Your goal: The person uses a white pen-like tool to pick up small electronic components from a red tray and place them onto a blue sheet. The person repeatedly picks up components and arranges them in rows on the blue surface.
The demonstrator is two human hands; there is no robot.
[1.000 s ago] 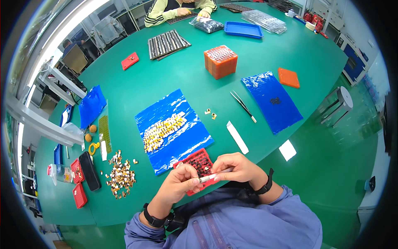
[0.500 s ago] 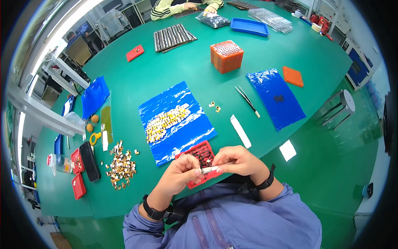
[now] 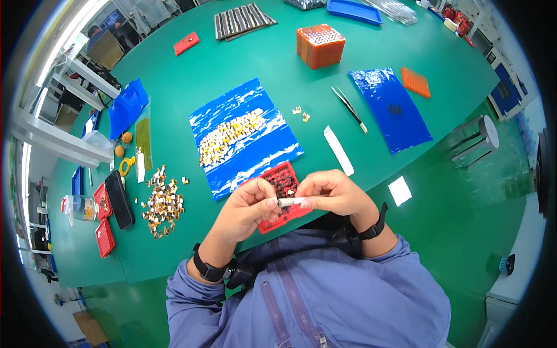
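Observation:
Between my two hands is a short, slim whitish piece (image 3: 288, 202), like a small tube or rolled strip; its exact kind is unclear. The thumb and fingers of my left hand (image 3: 248, 210) pinch its left end. My right hand (image 3: 333, 194) pinches the other end. Both hands hover over a red tray (image 3: 268, 227) at the table's near edge, which holds many small dark parts and is partly hidden by them. Just beyond it lies a blue sheet (image 3: 250, 172) bearing rows of small white-and-gold pieces (image 3: 229, 136).
Loose pieces (image 3: 163, 203) are heaped at left beside a black phone-like case (image 3: 119, 200) and red trays (image 3: 105, 238). On the right are a white strip (image 3: 339, 151), tweezers (image 3: 349, 109) and another blue sheet (image 3: 400, 124). An orange box stack (image 3: 320, 53) stands farther back.
My view has tilted down, so the table and hands appear higher and the person across has left the picture. Both hands keep their pinch on the whitish piece over the tray.

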